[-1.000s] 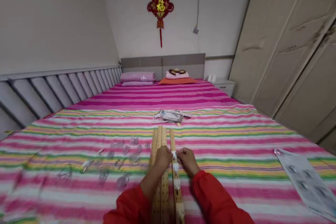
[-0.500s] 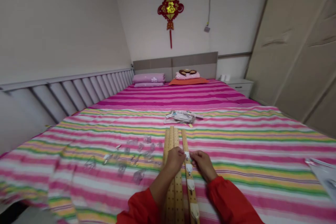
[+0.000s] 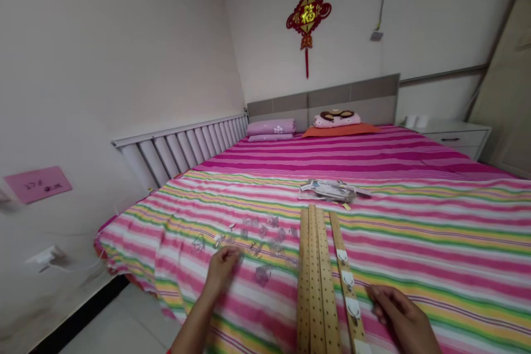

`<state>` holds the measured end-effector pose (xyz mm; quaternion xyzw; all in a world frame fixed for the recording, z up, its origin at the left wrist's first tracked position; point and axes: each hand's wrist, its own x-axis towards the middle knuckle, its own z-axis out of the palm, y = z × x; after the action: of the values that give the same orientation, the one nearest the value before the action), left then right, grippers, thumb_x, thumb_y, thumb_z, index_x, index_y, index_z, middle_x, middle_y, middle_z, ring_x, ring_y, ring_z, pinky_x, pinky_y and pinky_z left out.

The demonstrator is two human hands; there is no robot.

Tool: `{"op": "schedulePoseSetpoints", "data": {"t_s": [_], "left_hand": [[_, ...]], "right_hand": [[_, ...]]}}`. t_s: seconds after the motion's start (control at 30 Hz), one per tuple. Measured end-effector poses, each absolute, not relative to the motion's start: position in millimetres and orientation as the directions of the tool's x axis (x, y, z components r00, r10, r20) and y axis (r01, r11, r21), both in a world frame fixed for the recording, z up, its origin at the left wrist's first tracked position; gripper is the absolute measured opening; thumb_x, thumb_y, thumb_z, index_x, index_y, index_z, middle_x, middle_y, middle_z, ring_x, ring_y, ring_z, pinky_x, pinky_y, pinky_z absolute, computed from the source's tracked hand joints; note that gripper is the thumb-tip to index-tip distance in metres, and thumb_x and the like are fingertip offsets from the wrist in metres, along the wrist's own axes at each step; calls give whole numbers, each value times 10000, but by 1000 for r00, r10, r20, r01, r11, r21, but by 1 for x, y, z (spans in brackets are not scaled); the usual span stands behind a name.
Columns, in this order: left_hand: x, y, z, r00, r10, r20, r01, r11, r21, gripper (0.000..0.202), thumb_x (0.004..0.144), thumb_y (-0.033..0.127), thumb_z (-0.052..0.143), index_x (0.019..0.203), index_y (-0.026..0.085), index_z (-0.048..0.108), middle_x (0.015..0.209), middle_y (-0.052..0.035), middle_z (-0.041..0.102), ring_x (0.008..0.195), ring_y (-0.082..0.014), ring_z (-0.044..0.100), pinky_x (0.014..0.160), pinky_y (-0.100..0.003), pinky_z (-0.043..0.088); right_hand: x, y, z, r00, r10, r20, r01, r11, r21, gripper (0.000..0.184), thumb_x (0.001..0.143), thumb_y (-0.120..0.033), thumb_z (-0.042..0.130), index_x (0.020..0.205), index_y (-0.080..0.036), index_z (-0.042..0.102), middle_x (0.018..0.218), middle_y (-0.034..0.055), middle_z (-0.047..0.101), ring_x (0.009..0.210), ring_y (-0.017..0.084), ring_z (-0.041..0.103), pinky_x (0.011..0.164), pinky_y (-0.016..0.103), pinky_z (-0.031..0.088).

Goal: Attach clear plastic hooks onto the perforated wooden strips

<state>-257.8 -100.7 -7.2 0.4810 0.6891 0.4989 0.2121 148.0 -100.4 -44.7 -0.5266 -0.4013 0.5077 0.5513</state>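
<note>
Three long perforated wooden strips [image 3: 316, 276] lie side by side on the striped bed. The right strip [image 3: 346, 282] carries several white hooks. My left hand [image 3: 223, 269] reaches out over the scattered clear plastic hooks [image 3: 257, 235] to the left of the strips, fingers curled down onto them; what they hold is hidden. My right hand [image 3: 401, 319] rests on the bedspread just right of the hooked strip, fingers loosely bent and apart, holding nothing.
A pile of torn packets [image 3: 329, 190] lies beyond the strips. Pillows [image 3: 271, 127] and a folded blanket sit by the headboard. The bed's left edge [image 3: 124, 265] drops to the floor beside a wall with a socket [image 3: 41, 257]. A nightstand [image 3: 454, 135] stands far right.
My left hand left the strips and moved left to the clear hooks. My right hand drew back from the hooked strip. The view swung left.
</note>
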Motion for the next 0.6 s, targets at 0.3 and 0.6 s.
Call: {"op": "schedulePoseSetpoints", "data": {"t_s": [0.3,0.6], "left_hand": [[-361,-65,9,-526,818,232,733,298,612,153,715,217,522,779,177,655,767,-29,706,760,-177,642,686,-246,454],[-373,-37,16,-324,945,50,934,312,172,203,631,135,630,763,277,690,912,-18,695,927,-227,623,741,-275,438]], "right_hand": [[145,-103,-46,177,981,-72,0,-73,-997,479,568,-617,696,758,-177,701,511,-6,566,481,142,487,446,238,405],[143,-102,-44,205,976,-76,23,-83,-996,439,553,-594,718,731,-193,715,550,7,590,494,147,489,437,232,414]]}}
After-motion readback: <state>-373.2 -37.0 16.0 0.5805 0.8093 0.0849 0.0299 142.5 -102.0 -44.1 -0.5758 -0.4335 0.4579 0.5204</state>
